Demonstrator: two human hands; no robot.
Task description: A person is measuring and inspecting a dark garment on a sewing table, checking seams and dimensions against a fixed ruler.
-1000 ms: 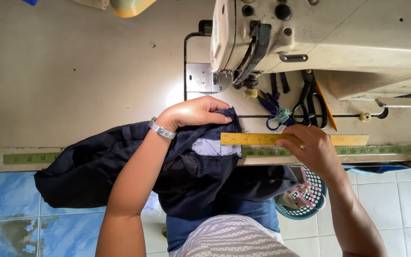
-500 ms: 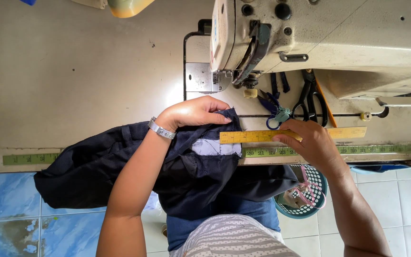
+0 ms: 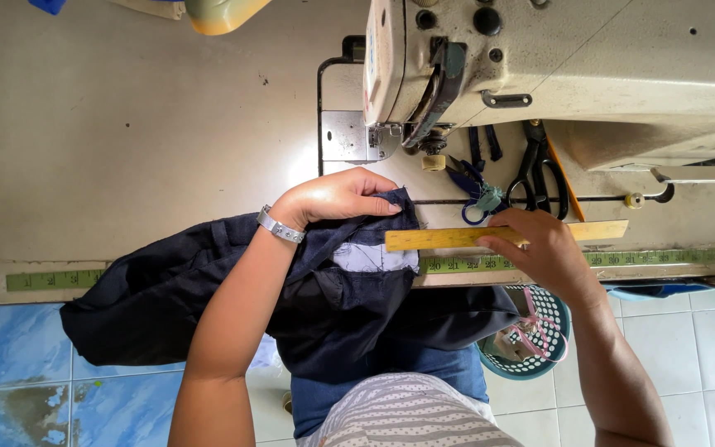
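While we sit at the table (image 3: pixel 126 124), the dark cloth (image 3: pixel 208 298) spills off the near edge onto our lap, and part of it hangs past the table toward the floor. It looks soft and floppy, so it will fold and slide if we pull only one corner. It seems light too. A good place to take it is near the top edge, where a pale patch (image 3: pixel 370 258) shows, because that part lies flat on the table.

Our left hand (image 3: pixel 337 199) is closed on that top edge, fingers curled over and pinching the cloth down. Just to the right, our right hand (image 3: pixel 539 244) holds the ruler (image 3: pixel 457 237), fingers pressing on it. The ruler is stiff and thin, likely wood, and easy to slide. Its long side runs left to right, along the table's front edge, and its left end touches the cloth by the pale patch. A tape (image 3: pixel 664 258) lies along that same edge.

Further back lie black scissors (image 3: pixel 539 170) and small blue snips (image 3: pixel 477 194), though we can't see those well. Behind them stands the sewing machine (image 3: pixel 581 66).
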